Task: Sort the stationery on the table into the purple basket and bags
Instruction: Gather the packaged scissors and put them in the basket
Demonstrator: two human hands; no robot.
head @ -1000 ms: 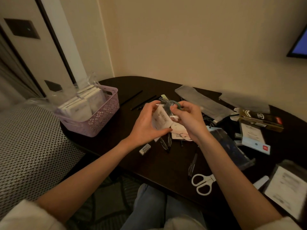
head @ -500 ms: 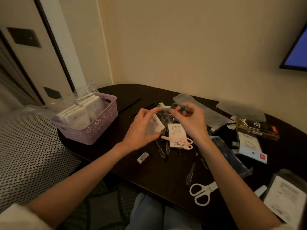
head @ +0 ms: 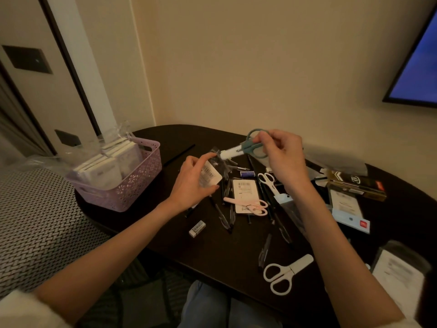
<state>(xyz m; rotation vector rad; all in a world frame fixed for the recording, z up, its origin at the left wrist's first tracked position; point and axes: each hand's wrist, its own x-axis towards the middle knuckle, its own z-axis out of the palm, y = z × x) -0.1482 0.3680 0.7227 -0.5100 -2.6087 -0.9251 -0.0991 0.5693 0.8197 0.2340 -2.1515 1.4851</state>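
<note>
My right hand (head: 282, 155) pinches the handles of small blue-grey scissors (head: 251, 145), whose white-capped blade end points left toward a clear bag with a barcode label (head: 210, 174). My left hand (head: 192, 183) grips that bag above the dark table (head: 179, 138). The scissors' tip meets the bag's top edge. The purple basket (head: 132, 185) stands at the table's left end, holding white packets in clear plastic. On the table below my hands lie pink scissors (head: 248, 205) on a labelled bag, white scissors (head: 268, 182) in a sleeve, and larger white scissors (head: 285, 273) near the front edge.
Several pens (head: 225, 216) and a small eraser (head: 197, 228) lie scattered mid-table. Boxes and labelled packets (head: 350, 185) crowd the right side, with another bagged sheet (head: 399, 278) at the front right. A patterned bed surface (head: 35, 221) lies left; a screen (head: 416, 67) hangs on the wall.
Both hands have lifted and drawn apart; the blue-grey scissors now stick out of the bag, held higher by my right hand. The camera view has tilted up.
</note>
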